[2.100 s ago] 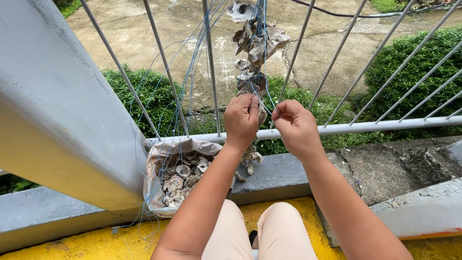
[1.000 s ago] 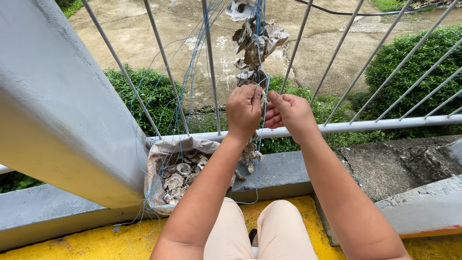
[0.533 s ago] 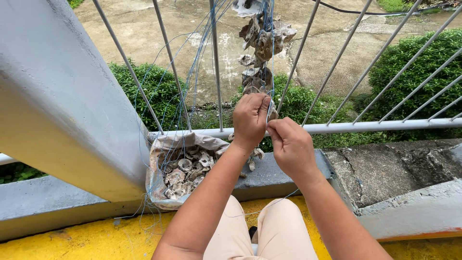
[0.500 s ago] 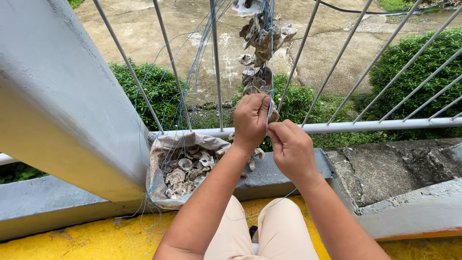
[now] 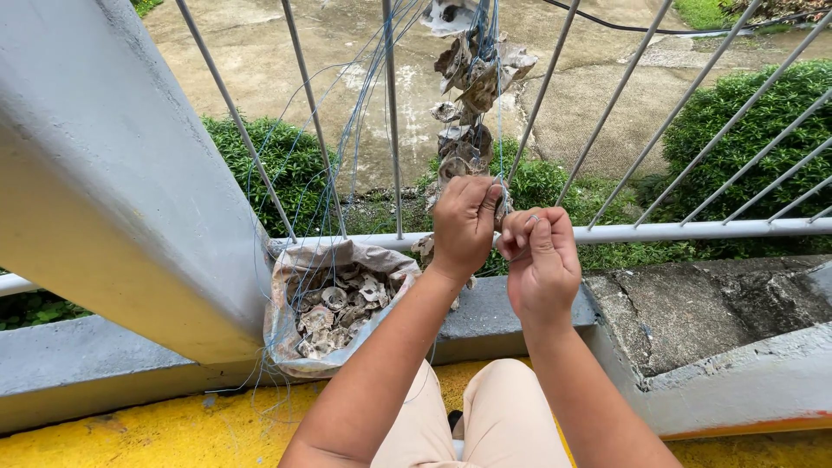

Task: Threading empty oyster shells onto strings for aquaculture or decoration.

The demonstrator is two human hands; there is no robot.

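1. Left hand: fingers pinched shut on the blue line at the bottom of the shell string, just above the rail.
2. Right hand: fingers curled tight, pinching the same line, touching the left hand.
3. Shell string hangs w/ the blue line among the upright bars, beyond the rail.
4. Bag of shells sits open on the ledge, lower left, near the left forearm.
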